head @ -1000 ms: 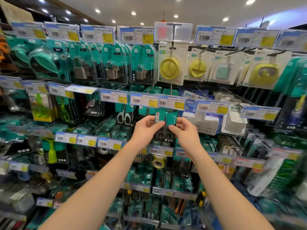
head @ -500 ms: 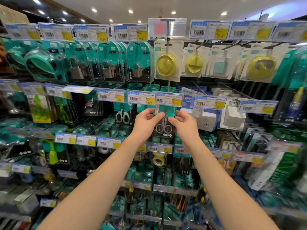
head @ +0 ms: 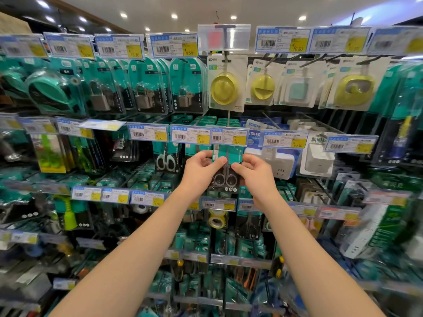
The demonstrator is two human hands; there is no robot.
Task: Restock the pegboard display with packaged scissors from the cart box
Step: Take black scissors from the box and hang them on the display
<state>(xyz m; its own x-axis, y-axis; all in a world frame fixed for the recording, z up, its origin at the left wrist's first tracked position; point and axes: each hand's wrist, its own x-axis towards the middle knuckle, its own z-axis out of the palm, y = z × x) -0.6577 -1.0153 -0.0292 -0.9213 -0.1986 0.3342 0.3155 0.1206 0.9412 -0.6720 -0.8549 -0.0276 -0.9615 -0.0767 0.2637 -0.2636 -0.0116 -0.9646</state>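
Shop shelving crowded with hanging blister packs fills the view. Just below the price tag (head: 229, 138) marked 3.50, the left hand (head: 199, 171) and right hand (head: 255, 173) each pinch a side edge of the scissors pack (head: 225, 154), holding it upright against the display. It looks light, stiff card under slick plastic, best gripped by the card edges near the top; left of the tag hangs a white-handled scissors pack (head: 166, 160), right of it a socket pack (head: 278, 164).

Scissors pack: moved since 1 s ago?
Yes, slightly up. The scissors pack, pinched by the left hand and right hand, sits closer under the 3.50 price tag than a second ago.
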